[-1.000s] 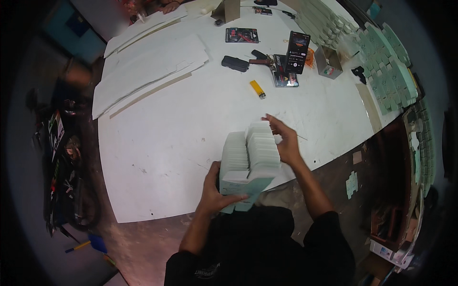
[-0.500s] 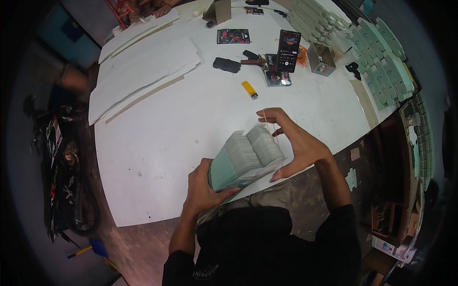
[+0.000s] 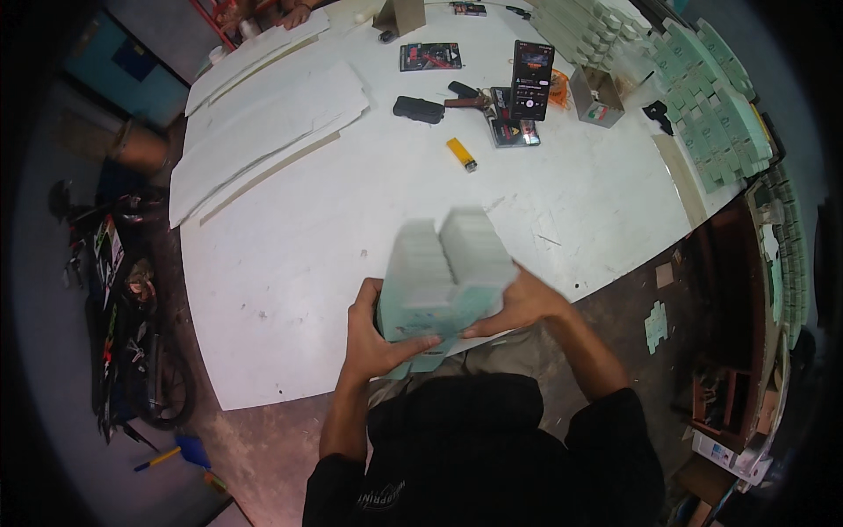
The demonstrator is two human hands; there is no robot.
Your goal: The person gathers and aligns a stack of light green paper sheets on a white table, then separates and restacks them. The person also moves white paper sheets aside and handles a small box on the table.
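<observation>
A thick bundle of flat folding-carton blanks [image 3: 443, 294], pale green with whitish edges, is held upright at the near edge of the white table [image 3: 299, 290]. A groove runs down between its two raised parts, and its top is smeared by motion. My left hand [image 3: 373, 338] is closed round the left side, its thumb across the near face. On the opposite side, my right hand [image 3: 518, 303] grips the bundle with its thumb at the lower near corner. Its other fingers are hidden behind the bundle. No rubber band can be made out now.
Beyond the bundle lie a yellow lighter [image 3: 461, 155], a black case [image 3: 418, 109] and a propped phone [image 3: 532, 79]. White sheets [image 3: 272, 140] are piled at left. Stacked green blanks [image 3: 711, 114] stand at right. Another person's hand [image 3: 294, 16] shows at the far left edge.
My right hand, earlier spread with a thin rubber band stretched over its fingers, has come down and closed on the bundle's right side. The bundle has tilted more upright.
</observation>
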